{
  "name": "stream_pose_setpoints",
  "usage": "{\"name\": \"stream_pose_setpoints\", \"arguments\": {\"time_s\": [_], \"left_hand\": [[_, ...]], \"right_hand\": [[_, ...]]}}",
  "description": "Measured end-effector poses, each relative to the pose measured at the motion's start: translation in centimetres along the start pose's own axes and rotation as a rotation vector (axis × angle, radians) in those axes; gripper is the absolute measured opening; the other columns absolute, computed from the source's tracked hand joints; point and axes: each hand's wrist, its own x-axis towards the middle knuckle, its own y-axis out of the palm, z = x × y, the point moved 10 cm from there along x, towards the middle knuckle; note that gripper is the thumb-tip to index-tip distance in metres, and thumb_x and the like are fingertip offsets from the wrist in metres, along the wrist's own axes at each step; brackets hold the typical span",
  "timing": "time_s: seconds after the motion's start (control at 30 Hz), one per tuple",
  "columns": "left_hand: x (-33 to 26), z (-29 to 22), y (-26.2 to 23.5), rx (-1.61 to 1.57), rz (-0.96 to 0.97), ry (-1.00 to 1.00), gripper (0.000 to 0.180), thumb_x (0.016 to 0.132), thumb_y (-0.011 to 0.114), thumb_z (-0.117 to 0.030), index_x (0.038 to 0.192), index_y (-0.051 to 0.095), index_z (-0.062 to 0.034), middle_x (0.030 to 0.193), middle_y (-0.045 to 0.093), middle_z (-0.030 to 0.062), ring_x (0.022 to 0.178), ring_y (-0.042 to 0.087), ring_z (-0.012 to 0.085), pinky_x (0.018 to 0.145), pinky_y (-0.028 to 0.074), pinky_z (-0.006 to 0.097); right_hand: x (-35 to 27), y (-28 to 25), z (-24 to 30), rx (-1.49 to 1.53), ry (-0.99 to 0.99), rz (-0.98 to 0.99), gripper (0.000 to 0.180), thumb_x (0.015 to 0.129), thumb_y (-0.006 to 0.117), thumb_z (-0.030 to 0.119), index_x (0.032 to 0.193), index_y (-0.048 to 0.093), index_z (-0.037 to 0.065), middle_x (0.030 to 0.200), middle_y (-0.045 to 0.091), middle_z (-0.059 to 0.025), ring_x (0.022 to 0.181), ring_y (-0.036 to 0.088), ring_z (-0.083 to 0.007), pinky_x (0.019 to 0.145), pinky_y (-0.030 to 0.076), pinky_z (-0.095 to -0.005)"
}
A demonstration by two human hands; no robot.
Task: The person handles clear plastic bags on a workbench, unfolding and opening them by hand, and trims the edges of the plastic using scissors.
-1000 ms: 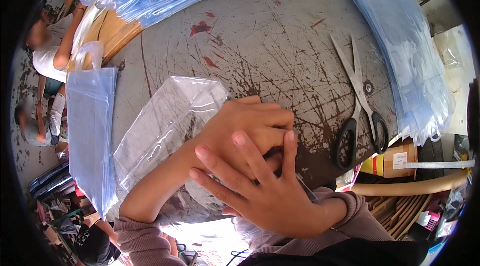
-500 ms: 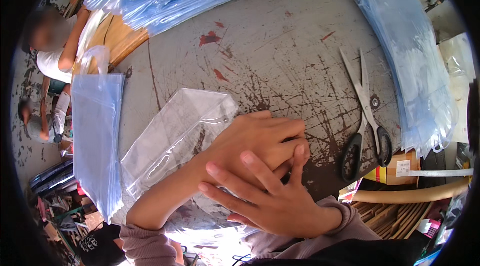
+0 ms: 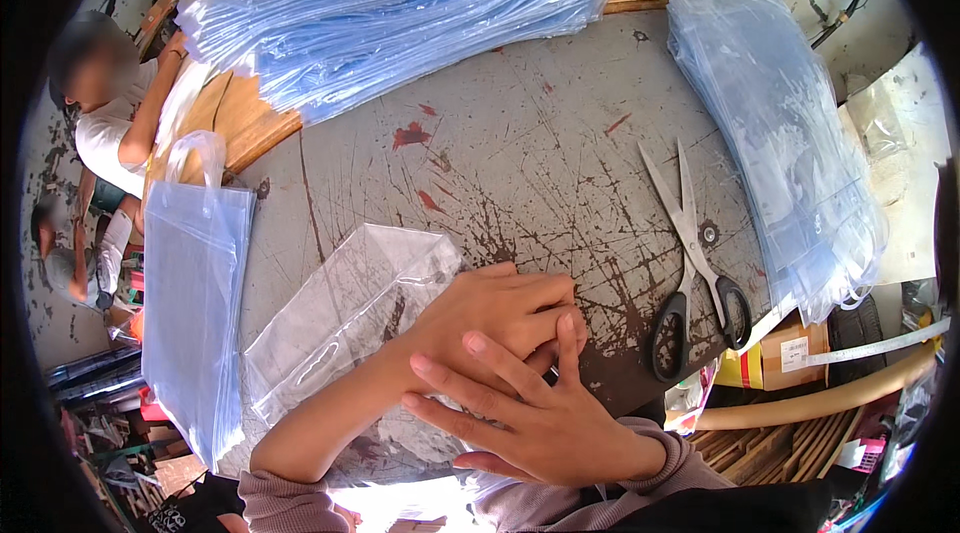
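My left hand [image 3: 492, 308] reaches in from the lower left, back upward, with its fingers curled; whatever may be inside them is hidden. Across it lies my right hand [image 3: 540, 423], fingers spread and touching the left hand's back and wrist. Beside and partly beneath my left forearm is a clear plastic bag [image 3: 340, 303], flat and creased on the scratched grey table [image 3: 520, 143]. To the right of my hands rests a pair of scissors [image 3: 690, 253] with black handles, its blades slightly apart and pointing away from me.
A thick stack of bluish plastic bags [image 3: 400, 23] spans the far edge. More bluish bags [image 3: 770, 123] lie along the right, others [image 3: 195, 303] at the left. A cardboard box [image 3: 795, 358] stands below the right edge. Two people [image 3: 110, 138] are at the far left.
The view has shifted, so the table and its things sit lower in the picture. Both hands keep nearly the same pose, one over the other. The bag and scissors stay put on the table.
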Motion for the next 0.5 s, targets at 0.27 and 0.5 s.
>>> {"name": "stream_pose_setpoints", "arguments": {"time_s": [0.27, 0.5], "left_hand": [[0.0, 0.3, 0.0, -0.024, 0.017, 0.0, 0.01, 0.072, 0.066, -0.013, 0.078, 0.06, -0.0176, 0.076, 0.055, -0.0106, 0.064, 0.055, 0.0065, 0.059, 0.039, 0.027], [0.0, 0.0, 0.1, 0.033, 0.029, -0.002, 0.009, 0.073, 0.067, -0.014, 0.078, 0.06, -0.0178, 0.077, 0.054, -0.0098, 0.064, 0.054, 0.0075, 0.06, 0.039, 0.027]], "right_hand": [[0.0, -0.3, -0.2, 0.128, -0.015, 0.024, 0.057, 0.085, 0.053, 0.047, 0.138, 0.043, 0.028, 0.15, 0.027, 0.0044, 0.141, 0.014, -0.027, 0.104, -0.01, -0.0656], [-0.1, -0.6, -0.3, 0.191, -0.013, 0.03, 0.058, 0.084, 0.056, 0.045, 0.137, 0.044, 0.024, 0.15, 0.027, 0.0029, 0.141, 0.015, -0.0272, 0.104, -0.008, -0.0654]]}}
